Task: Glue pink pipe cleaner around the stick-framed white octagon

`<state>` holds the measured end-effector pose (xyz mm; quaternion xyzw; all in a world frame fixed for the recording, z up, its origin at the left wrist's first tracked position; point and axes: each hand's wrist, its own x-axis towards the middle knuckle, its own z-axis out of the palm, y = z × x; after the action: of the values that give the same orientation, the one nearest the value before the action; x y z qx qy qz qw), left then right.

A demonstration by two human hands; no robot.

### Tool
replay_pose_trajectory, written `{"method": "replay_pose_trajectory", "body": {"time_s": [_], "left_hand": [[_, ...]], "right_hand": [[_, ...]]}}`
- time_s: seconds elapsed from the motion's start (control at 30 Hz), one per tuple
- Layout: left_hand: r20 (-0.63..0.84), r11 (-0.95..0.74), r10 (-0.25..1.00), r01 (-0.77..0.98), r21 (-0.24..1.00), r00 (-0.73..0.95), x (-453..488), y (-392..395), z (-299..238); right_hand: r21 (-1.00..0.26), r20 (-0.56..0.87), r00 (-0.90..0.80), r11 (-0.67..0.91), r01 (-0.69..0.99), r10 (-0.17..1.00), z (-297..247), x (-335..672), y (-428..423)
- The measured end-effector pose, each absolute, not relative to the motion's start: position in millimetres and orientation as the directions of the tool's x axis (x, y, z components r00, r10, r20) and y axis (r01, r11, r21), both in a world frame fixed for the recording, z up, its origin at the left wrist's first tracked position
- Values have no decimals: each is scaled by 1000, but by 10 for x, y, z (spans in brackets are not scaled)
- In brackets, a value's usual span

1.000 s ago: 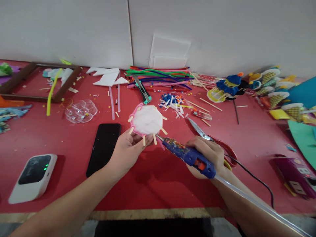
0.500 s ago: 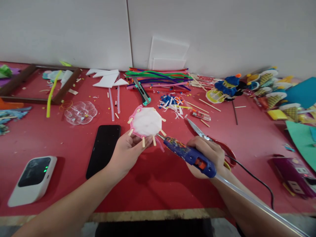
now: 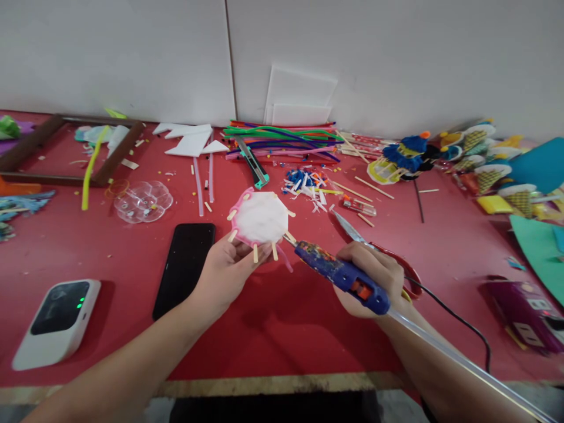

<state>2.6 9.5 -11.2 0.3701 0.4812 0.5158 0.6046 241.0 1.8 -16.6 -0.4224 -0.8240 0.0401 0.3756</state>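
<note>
My left hand (image 3: 229,270) is closed on the lower edge of a white foam octagon (image 3: 262,217) with short wooden sticks standing out round its rim. A pink pipe cleaner (image 3: 240,214) winds between the sticks on its left side, and a loose end hangs below. In my right hand (image 3: 368,276) is a blue glue gun (image 3: 337,273), a clear glue stick (image 3: 453,352) trailing out of its back. Its nozzle meets the rim at the lower right, beside a wooden stick. My right fingertips are partly hidden behind the gun.
Red-handled scissors (image 3: 352,228) lie just behind my right hand. A black phone (image 3: 185,267) and a white device (image 3: 57,323) rest at left. Further back are a utility knife (image 3: 253,164), pipe cleaners (image 3: 282,141) and cut scraps (image 3: 306,183). A purple box (image 3: 524,311) sits at right.
The glue gun's nozzle has shifted slightly right and up along the octagon's rim, and my right hand has moved with it. My left hand and the octagon have barely moved.
</note>
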Motion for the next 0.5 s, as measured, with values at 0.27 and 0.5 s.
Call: {"method": "replay_pose_trajectory", "body": {"time_s": [0.27,0.5], "left_hand": [[-223,213,974,-228,950,-21,35,93,-82],[-248,239,969,-229,944,-12,29,90,-92]], "right_hand": [[-418,552,-344,610,674,759,-162,2421,20],[-409,538,-345,596,692,769,-160,2432,16]]}}
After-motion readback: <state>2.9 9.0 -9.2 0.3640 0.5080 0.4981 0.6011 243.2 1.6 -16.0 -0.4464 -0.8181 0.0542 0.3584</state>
